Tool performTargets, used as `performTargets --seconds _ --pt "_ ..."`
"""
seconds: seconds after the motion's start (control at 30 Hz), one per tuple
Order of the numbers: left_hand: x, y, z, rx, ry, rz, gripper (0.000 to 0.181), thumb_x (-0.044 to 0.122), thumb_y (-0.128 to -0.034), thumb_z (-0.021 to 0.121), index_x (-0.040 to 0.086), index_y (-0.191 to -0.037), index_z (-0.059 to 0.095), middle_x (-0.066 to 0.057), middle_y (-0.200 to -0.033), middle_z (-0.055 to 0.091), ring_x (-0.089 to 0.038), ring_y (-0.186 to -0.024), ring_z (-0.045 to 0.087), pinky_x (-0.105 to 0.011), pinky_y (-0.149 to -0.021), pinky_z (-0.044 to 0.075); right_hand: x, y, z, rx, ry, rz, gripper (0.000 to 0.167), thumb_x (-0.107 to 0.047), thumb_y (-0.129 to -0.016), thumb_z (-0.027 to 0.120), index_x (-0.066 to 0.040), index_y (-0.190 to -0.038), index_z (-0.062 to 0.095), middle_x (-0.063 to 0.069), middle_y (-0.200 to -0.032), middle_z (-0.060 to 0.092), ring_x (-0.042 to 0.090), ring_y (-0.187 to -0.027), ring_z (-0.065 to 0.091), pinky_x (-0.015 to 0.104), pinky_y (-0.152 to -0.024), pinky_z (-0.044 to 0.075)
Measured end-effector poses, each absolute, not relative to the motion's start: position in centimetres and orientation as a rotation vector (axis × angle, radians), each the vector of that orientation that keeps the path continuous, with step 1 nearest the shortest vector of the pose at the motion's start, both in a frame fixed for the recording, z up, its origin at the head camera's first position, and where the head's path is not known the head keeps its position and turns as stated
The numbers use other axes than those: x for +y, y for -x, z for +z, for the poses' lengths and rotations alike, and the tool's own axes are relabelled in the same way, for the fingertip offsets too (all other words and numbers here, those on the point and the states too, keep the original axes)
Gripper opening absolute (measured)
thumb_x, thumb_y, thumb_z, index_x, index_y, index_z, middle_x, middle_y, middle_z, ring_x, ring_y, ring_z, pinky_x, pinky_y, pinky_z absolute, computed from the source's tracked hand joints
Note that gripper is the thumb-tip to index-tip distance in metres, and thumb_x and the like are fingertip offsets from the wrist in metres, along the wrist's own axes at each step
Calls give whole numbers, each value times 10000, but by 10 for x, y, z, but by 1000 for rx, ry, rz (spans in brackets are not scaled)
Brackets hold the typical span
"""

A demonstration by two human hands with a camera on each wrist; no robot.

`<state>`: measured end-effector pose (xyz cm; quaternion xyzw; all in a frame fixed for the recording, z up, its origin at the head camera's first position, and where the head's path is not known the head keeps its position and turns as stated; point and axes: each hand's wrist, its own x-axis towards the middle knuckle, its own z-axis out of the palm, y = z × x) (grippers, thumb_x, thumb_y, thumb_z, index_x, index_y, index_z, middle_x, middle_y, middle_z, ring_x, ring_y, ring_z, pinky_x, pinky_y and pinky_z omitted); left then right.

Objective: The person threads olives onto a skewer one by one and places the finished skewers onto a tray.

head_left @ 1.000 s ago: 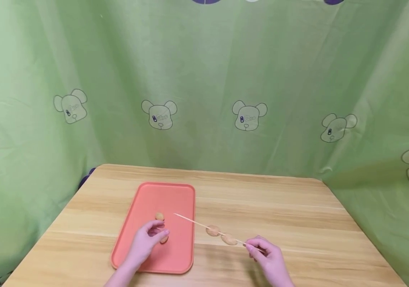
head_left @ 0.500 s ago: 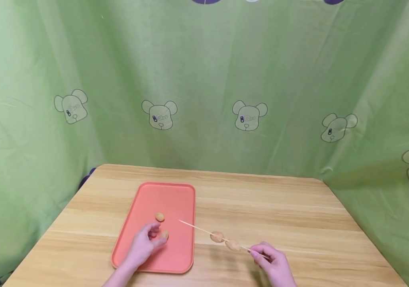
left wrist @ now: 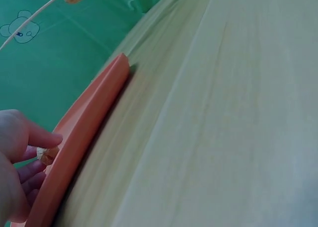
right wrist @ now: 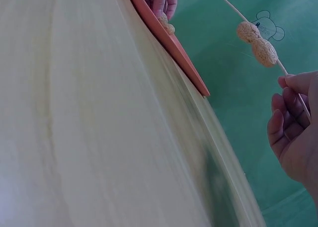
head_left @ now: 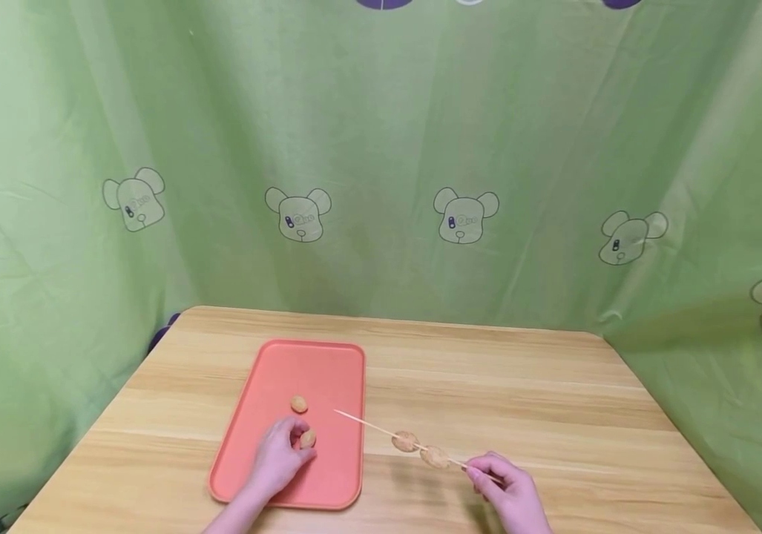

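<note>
Thumb and fingers of the left hand sit narrow around the nearer ball, on the tray, lower left of centre; a light pinch on its sides suits best. The right hand, lower right, pinches the stick behind two threaded balls; hold it steady, tip clear of the left fingers. The farther ball, just above, is best left undisturbed

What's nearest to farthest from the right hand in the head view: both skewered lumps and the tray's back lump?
1. Inner skewered lump, left of the right hand.
2. Outer skewered lump, farther left.
3. Back lump, on the tray.
</note>
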<state>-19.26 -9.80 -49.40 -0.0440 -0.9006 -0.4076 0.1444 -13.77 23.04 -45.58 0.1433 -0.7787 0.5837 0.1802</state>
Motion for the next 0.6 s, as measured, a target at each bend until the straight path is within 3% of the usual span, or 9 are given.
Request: performTargets --seconds 0.2,0.4,0.6 --pt "-95 194 -494 -2598 115 -1113 268 60 -665 759 63 -896 624 11 -832 575 -163 -771 509 -381 -731 416 231 140 -458 -2207 -425 1656 100 122 -795 607 31 -783 646 -46 -675 541 50 -566 497 225 -465 458" --pt "-97 191 -490 -2589 171 -1249 189 85 -749 733 51 -913 646 7 -825 615 -121 -733 527 -272 -655 454 231 140 -458 -2244 -369 1649 103 103 -797 615 9 -778 651 -50 -673 541 86 -554 504 251 -460 463" --pt "-94 188 -484 -2565 228 -1464 248 133 -787 726 6 -990 662 -38 -874 640 -153 -783 568 -254 -679 490 232 141 -458 -2255 -365 1648 103 110 -798 611 17 -777 650 -50 -682 546 80 -564 507 243 -466 467"
